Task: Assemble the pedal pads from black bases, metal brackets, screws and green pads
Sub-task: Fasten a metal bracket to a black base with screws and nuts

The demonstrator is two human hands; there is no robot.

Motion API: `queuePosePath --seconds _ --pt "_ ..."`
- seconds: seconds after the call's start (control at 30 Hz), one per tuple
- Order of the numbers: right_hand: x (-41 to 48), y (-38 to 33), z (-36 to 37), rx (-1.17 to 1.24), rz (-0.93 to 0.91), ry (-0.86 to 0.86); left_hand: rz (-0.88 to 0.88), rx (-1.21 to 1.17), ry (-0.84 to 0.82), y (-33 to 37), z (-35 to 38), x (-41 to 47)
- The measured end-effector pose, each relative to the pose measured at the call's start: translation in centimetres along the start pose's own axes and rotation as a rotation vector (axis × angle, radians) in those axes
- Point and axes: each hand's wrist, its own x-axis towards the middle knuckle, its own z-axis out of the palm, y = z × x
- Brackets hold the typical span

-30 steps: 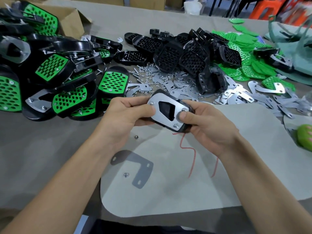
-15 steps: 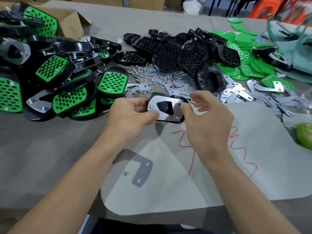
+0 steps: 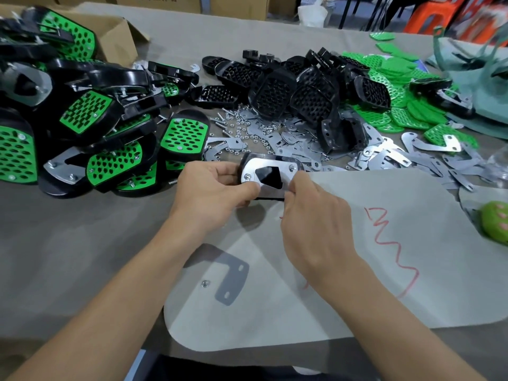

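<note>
- Fastening step, seemingly: left hand (image 3: 214,191) grips black base (image 3: 268,177) bearing metal bracket (image 3: 275,164); right hand (image 3: 316,215) pinches its four-o'clock corner.
- Next likely needs a green pad (image 3: 420,116), two o'clock.

On the grey cloth-covered table (image 3: 68,243), a pile of finished black-and-green pedal pads (image 3: 82,127) lies at the left, with an open cardboard box (image 3: 118,37) behind it. A heap of black perforated plastic bases (image 3: 288,89) sits at the far centre, and loose green perforated pads (image 3: 398,78) spread to its right. Small metal nuts and screws (image 3: 242,127) and flat metal brackets (image 3: 384,158) lie before that heap. Nearer, a pale rounded sheet (image 3: 357,270) has an L-shaped grey metal bracket (image 3: 231,279) at its left part. Over the sheet's far edge, the left hand (image 3: 211,193) and right hand (image 3: 313,215) hold a black base with a metal plate (image 3: 270,177) between them.
</note>
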Motion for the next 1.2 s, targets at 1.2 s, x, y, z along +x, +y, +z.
queuePosePath --seconds 1.2 --pt "0.4 -5.5 -0.4 0.089 0.002 0.09 -0.056 -0.186 -0.184 0.0 -0.4 -0.2"
